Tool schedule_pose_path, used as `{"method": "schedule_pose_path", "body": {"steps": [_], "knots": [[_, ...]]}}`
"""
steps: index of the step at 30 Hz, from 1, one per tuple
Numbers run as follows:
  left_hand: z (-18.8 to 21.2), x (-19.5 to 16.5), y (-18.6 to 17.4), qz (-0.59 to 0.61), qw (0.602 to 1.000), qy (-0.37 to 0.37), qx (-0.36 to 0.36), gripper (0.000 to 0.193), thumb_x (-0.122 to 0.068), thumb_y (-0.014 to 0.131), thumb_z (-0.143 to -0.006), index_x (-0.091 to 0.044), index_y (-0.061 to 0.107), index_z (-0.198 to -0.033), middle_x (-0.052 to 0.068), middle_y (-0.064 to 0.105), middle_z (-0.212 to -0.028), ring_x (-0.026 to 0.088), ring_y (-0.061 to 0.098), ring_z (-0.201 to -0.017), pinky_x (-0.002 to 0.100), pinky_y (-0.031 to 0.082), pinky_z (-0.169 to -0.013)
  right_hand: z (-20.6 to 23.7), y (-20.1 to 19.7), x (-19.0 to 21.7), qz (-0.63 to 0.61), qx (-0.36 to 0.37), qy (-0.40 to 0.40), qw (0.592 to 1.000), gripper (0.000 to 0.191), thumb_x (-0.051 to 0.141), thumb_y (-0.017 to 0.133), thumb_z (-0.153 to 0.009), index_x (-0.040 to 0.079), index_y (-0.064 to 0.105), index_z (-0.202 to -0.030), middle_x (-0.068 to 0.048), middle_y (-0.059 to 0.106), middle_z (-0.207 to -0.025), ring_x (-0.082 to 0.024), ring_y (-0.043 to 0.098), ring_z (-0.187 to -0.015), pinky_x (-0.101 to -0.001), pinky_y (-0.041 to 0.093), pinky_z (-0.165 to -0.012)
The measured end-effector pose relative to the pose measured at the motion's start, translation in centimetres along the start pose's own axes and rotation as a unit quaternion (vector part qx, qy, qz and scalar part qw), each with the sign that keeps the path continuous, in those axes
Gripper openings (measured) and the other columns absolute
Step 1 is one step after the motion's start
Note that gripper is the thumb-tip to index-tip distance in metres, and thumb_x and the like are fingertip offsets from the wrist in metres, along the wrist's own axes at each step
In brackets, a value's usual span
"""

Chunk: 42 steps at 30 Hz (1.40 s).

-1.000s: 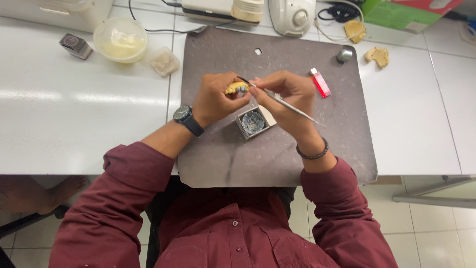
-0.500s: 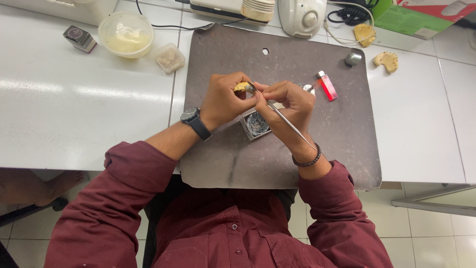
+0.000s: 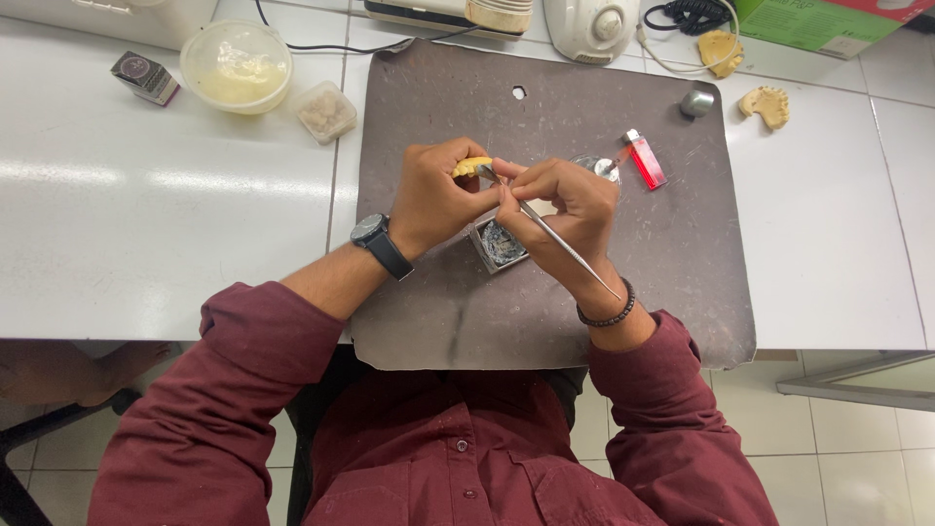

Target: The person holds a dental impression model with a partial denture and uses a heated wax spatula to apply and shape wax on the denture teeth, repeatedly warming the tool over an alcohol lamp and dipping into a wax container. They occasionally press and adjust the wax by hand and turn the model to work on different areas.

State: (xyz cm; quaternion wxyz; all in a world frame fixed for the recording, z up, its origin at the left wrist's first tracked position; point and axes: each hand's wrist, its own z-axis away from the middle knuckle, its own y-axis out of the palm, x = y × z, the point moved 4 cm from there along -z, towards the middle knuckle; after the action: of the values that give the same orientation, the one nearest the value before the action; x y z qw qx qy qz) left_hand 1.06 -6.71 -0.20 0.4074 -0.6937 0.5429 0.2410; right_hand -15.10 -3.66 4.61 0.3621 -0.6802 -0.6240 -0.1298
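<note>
On the white counter (image 3: 146, 234), a dark work mat (image 3: 623, 292) carries a small square tin (image 3: 499, 245). Above it the left hand (image 3: 433, 200) has its fingers closed on a yellow dental cast (image 3: 471, 166). The right hand (image 3: 565, 209) pinches a thin metal instrument (image 3: 560, 242) like a pen, tip on the cast. With both wrists raised, I judge the tip could skid and gouge the cast.

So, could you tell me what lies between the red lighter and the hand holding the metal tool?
In the head view, a small round shiny metal dish sits between the red lighter and the right hand.
</note>
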Motion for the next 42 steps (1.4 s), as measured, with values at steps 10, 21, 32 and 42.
{"method": "schedule_pose_path", "body": {"steps": [10,21,32,42], "knots": [[0.02,0.09,0.03,0.0,1.0,0.012,-0.004,0.022,-0.018,0.085,-0.081,-0.003,0.07,-0.084,0.002,0.066,-0.063,0.006,0.061,-0.055,0.022,0.045,-0.05,-0.24,0.01,0.27,0.021,0.011,-0.011,1.0,0.016,-0.011,0.076,-0.087,-0.003,0.062,-0.082,-0.011,0.07,-0.081,-0.018,0.075,-0.082,-0.0366,0.068,-0.091],[0.0,-0.14,-0.13,0.003,1.0,0.015,0.001,0.021,-0.018,0.085,-0.082,-0.004,0.069,-0.084,0.001,0.065,-0.064,0.006,0.06,-0.056,0.022,0.045,-0.05,-0.15,0.0,0.1,0.017,0.009,-0.012,1.0,0.018,-0.011,0.076,-0.087,-0.003,0.061,-0.082,-0.011,0.069,-0.081,-0.017,0.074,-0.079,-0.0381,0.069,-0.092],[-0.03,-0.31,-0.11,0.005,1.0,0.02,-0.001,0.019,-0.016,0.084,-0.082,-0.004,0.07,-0.085,0.001,0.066,-0.064,0.006,0.062,-0.056,0.022,0.045,-0.051,-0.18,0.05,0.58,0.05,0.013,-0.02,0.998,0.019,-0.012,0.077,-0.084,-0.003,0.061,-0.082,-0.012,0.069,-0.08,-0.018,0.073,-0.078,-0.0368,0.068,-0.089],[-0.07,-0.24,-0.11,-0.004,1.0,0.022,0.001,0.021,-0.017,0.086,-0.081,-0.004,0.069,-0.085,0.001,0.065,-0.064,0.006,0.062,-0.056,0.022,0.045,-0.051,-0.19,0.03,0.51,0.043,0.005,-0.019,0.999,0.019,-0.011,0.077,-0.084,-0.003,0.06,-0.082,-0.011,0.069,-0.08,-0.017,0.073,-0.077,-0.0361,0.068,-0.088]]}}
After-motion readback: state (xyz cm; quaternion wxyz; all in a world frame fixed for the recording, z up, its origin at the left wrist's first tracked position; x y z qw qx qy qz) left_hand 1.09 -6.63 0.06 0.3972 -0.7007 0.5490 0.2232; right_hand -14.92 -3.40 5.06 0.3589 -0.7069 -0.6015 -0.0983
